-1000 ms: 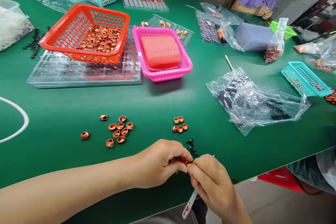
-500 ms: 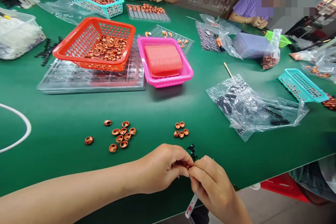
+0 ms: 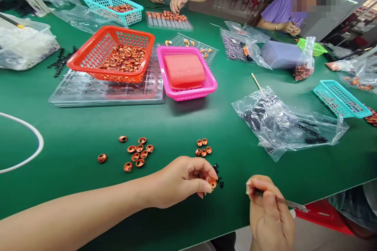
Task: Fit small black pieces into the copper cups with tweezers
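The right hand (image 3: pixel 269 211) partly hides its tool (image 3: pixel 290 203); the left edge cuts the white loop (image 3: pixel 40 142).

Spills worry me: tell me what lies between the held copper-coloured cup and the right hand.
Small black pieces near the cup, then green tabletop, in the head view.

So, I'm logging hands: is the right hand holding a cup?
No, the left hand holds the cup; the right hand holds a tool.

Our green table (image 3: pixel 176 125) carries a larger cluster of copper-coloured rings (image 3: pixel 143 154) and, to its right, a smaller cluster (image 3: pixel 204 152), with tiny black pieces (image 3: pixel 221 184) near the latter. Beyond, we see stacked clear trays (image 3: pixel 73 91) just beside a pink basket (image 3: pixel 188 95); to our right lie a clear bag (image 3: pixel 282 117) and a turquoise basket (image 3: pixel 357 111).
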